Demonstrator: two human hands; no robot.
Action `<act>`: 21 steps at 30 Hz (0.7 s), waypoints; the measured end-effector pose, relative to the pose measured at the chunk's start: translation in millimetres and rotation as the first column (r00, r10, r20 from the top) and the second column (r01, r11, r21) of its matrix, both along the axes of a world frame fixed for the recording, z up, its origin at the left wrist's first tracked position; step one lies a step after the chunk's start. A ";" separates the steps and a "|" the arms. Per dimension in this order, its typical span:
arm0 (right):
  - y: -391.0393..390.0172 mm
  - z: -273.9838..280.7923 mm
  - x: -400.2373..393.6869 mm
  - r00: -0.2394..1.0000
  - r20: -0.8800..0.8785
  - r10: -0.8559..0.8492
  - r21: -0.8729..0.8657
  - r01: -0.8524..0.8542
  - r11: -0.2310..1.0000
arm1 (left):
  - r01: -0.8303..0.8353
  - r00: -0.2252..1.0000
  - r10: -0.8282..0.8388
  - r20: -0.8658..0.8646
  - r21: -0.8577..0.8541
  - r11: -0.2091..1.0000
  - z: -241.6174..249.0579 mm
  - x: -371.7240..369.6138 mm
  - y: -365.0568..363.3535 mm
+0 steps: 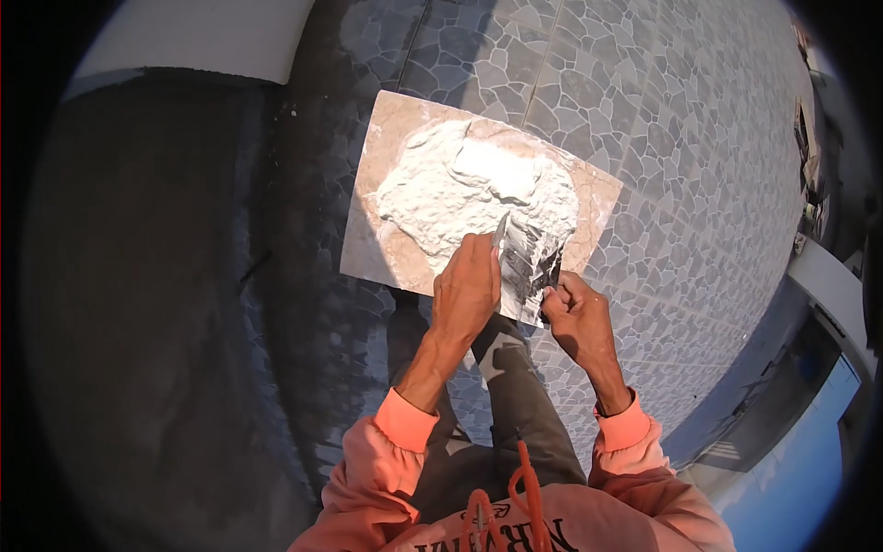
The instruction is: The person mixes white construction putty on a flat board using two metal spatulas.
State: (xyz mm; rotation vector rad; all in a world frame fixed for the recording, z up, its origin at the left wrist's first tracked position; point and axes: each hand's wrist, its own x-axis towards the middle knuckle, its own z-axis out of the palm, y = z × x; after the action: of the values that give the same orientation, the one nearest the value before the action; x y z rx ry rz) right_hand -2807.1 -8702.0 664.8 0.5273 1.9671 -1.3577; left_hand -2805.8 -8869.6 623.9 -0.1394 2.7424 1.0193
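A tan board [368,253] lies in front of me, mostly covered by a thick, lumpy white paste [432,198]. My left hand [467,283] is closed on a small metal blade [501,227], whose tip touches the paste's lower right part. Beside it, my right hand [578,317] pinches the edge of a dark, flat piece [522,267] streaked with white, at the board's lower edge. The far end of the dark piece meets the paste. Both hands are close together, with the dark piece between them.
Grey floor tiles with a stone pattern [690,156] surround the board. My legs [529,382] are below it. A white curved wall edge [198,41] stands at the upper left, over dark shaded ground [147,304]. A light structure [832,290] is at the right.
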 end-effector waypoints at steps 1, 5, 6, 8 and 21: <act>7.2 -1.5 -1.0 1.000 0.007 0.000 0.010 0.000 1.000 | 0.001 1.000 -0.001 0.010 -0.010 1.000 0.3 0.3 -2.7; 37.9 -12.6 -28.3 0.995 -0.088 0.047 0.089 -0.039 0.995 | -0.011 1.000 0.012 0.019 -0.028 1.000 1.6 -0.3 -10.2; 44.8 -16.7 -41.6 0.992 -0.121 0.045 0.105 -0.032 0.994 | -0.021 1.000 0.021 0.015 -0.023 1.000 1.1 -0.4 -12.4; 64.9 -44.9 -67.2 0.952 -0.296 0.083 0.096 -0.057 0.994 | -0.040 0.999 0.040 0.007 -0.013 0.999 -0.8 1.2 -16.7; 34.4 -138.9 -261.9 0.621 -0.440 0.649 0.428 -0.490 0.759 | -0.095 0.991 0.090 0.096 0.045 0.994 1.7 14.5 -23.5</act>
State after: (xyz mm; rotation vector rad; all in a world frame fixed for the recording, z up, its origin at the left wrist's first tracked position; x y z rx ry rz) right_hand -3069.0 -8667.6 525.9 -0.4699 2.5129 -0.8685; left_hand -2791.4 -8893.2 625.6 -0.3016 2.6458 1.0748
